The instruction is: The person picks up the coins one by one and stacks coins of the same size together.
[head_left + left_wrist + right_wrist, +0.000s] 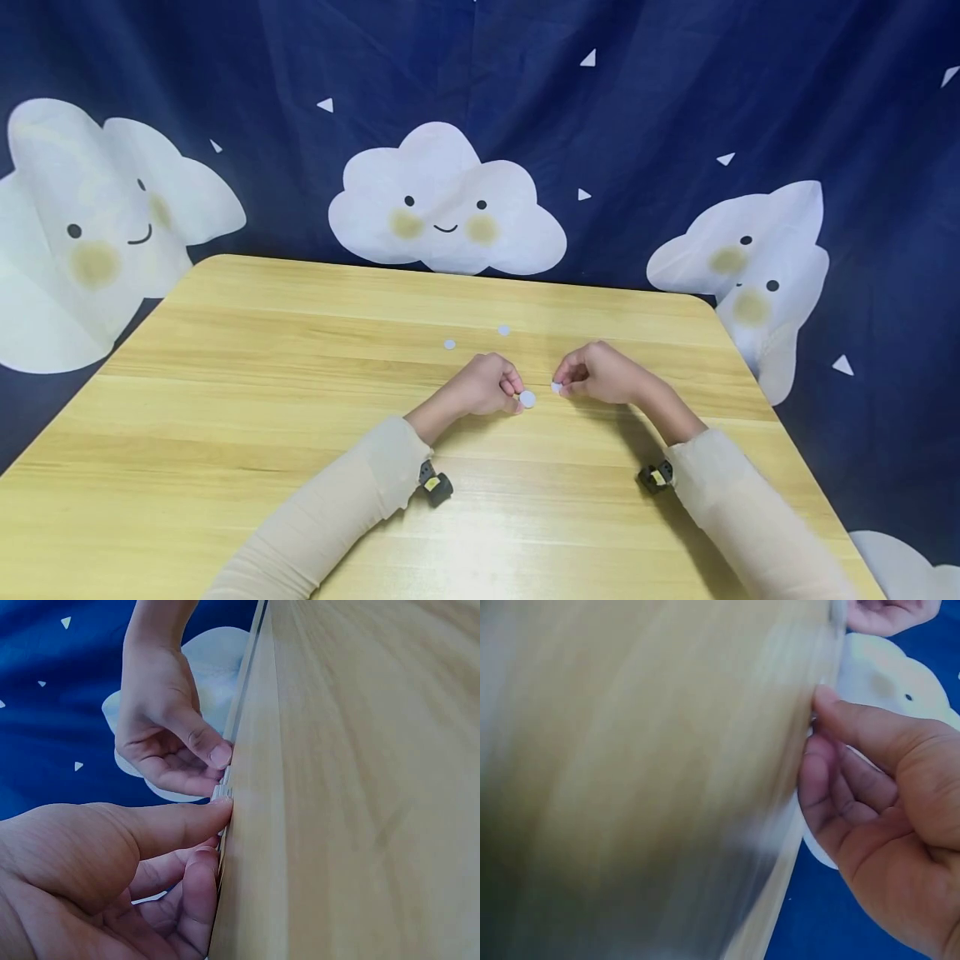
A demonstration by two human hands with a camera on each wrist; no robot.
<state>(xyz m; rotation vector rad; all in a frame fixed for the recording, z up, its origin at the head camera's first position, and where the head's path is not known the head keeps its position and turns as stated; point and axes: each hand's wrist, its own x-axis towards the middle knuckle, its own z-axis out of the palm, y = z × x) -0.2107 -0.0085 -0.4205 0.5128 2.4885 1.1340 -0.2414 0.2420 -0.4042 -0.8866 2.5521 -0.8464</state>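
Note:
Near the middle of the table, my left hand [487, 385] pinches the left edge of a small round white disc [527, 399] between thumb and fingers. In the left wrist view the left thumb [184, 825] presses at the disc, seen edge-on at the tabletop. Just to the right, my right hand [603, 373] holds another small white disc [556, 387] by its fingertips, which partly cover it. A narrow gap separates the two discs in the head view. Two more white discs, a left one [449, 344] and a right one [504, 331], lie flat farther back.
The light wooden table [225, 400] has rounded far corners. Behind it hangs a dark blue curtain [270, 50] printed with white clouds and triangles. A small black camera is strapped at each wrist, the left one [437, 485] and the right one [656, 477].

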